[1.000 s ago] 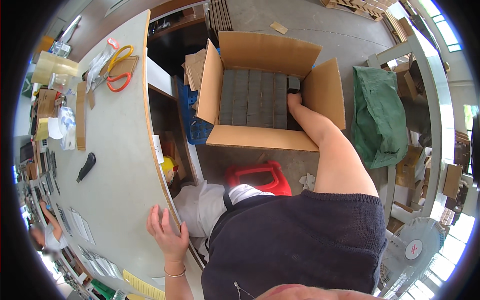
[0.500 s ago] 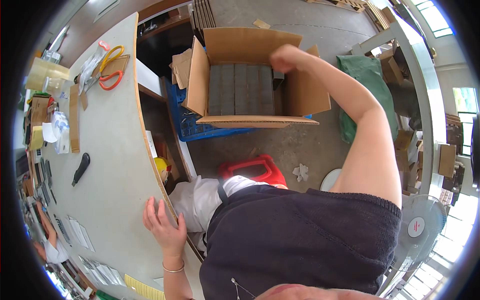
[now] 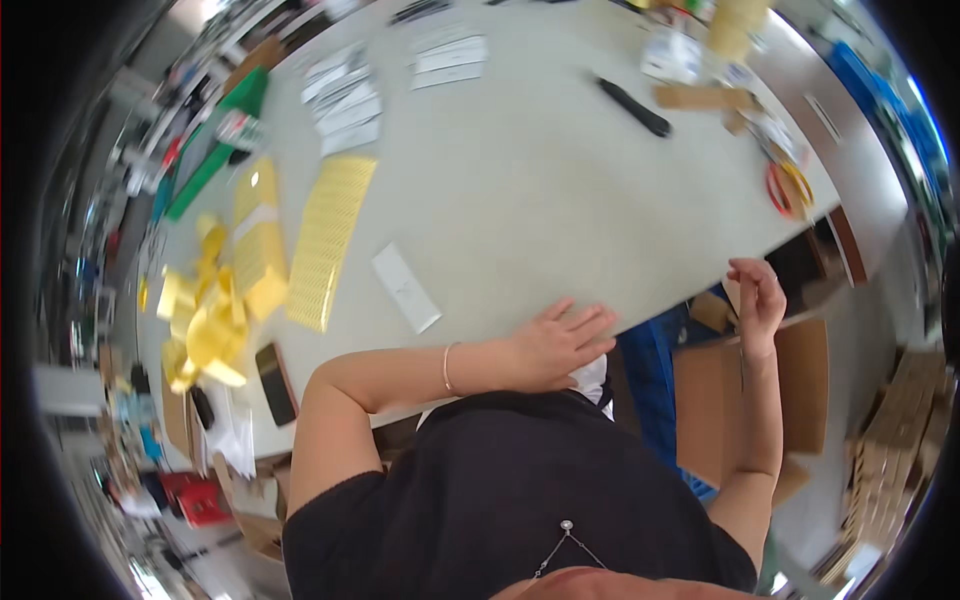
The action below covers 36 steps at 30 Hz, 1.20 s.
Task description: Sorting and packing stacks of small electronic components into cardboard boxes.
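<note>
My left hand [image 3: 558, 342] lies flat on the near edge of the grey table [image 3: 540, 200], fingers spread, holding nothing; a thin bracelet sits on its wrist. My right hand [image 3: 757, 298] is raised at the table's right edge with its fingers curled, and I cannot make out anything in it. Below that hand, on the floor, stands a brown cardboard box [image 3: 805, 395] beside a blue crate [image 3: 653, 385]. A small white card [image 3: 406, 288] lies on the table just left of my left hand.
A yellow label sheet [image 3: 330, 240] and crumpled yellow strips [image 3: 212, 322] lie at the left, with a dark phone [image 3: 275, 383] near them. A black marker [image 3: 633, 106], red and yellow scissors [image 3: 788, 188] and white papers [image 3: 350, 98] lie farther off.
The view has swung from the open box on the floor round to the table. My right hand has come out of the box up to the table edge; my left hand stays on the edge.
</note>
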### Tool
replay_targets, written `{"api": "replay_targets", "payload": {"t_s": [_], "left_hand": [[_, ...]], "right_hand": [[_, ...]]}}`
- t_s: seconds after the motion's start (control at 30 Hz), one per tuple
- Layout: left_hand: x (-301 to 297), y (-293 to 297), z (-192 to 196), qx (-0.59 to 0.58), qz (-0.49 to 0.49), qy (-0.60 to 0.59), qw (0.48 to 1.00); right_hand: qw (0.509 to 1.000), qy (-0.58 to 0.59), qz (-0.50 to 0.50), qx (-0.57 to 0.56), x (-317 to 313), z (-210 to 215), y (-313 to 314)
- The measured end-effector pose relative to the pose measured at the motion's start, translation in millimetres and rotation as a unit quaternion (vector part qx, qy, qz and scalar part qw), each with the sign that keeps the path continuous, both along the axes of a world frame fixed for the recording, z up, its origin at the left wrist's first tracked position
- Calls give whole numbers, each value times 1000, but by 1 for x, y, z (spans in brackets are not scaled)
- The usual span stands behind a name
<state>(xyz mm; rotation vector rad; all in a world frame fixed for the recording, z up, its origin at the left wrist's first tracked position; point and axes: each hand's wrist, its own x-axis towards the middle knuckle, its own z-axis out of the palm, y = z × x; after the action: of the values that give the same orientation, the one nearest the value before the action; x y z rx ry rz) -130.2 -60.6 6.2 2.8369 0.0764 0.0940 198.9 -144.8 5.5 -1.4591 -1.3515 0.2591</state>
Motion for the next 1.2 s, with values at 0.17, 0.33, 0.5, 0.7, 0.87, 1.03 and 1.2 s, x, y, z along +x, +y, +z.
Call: {"api": "replay_targets", "payload": {"t_s": [0.17, 0.33, 0.5, 0.7, 0.87, 1.03, 1.2], "left_hand": [[-94, -6, 17, -46, 69, 13, 996], [-164, 8, 28, 9, 268, 22, 963], [-194, 34, 27, 43, 295, 0, 955], [-197, 65, 21, 37, 245, -6, 969], [-185, 80, 16, 47, 233, -20, 971], [-167, 85, 8, 85, 256, -67, 961], [-153, 86, 4, 102, 299, -109, 943]], "right_hand": [[974, -93, 204, -40, -74, 21, 67], [940, -139, 305, -66, -133, 18, 112], [921, -182, 341, -47, -185, 5, 146], [935, -221, 272, -46, -204, -13, 165], [932, -235, 272, -34, -202, -17, 167], [935, -233, 265, -44, -205, -11, 163], [931, -222, 283, -66, -199, -12, 179]]}}
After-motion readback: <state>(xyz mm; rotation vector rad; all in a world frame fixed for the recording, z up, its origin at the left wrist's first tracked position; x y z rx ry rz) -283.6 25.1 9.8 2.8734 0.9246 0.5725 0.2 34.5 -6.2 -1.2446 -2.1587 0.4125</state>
